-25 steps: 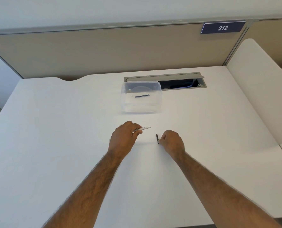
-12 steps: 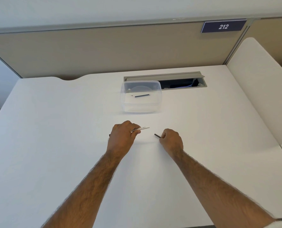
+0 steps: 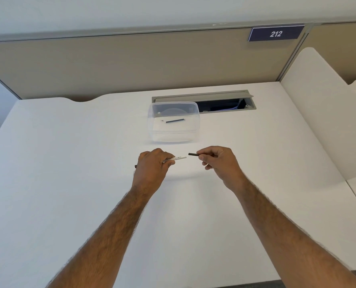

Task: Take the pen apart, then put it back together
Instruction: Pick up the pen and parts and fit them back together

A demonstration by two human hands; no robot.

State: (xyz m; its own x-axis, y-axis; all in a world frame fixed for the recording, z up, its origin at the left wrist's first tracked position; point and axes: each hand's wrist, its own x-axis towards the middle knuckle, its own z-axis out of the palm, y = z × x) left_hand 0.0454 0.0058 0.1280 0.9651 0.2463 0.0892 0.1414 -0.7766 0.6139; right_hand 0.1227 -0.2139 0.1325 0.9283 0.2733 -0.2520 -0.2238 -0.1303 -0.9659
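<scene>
Pen barrel, thin, stiff and light, is pinched mid-length by the left hand, while the right hand pinches a small dark piece just beside its open end.

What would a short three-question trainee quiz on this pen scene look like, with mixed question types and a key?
1. True or false: the left hand holds the white pen barrel.
2. The right hand pinches which item? A) a spring B) a short dark pen piece C) a lid
3. Fill in: a thin dark rod lies inside the clear ____ on the desk.

Key: 1 true; 2 B; 3 container
</scene>
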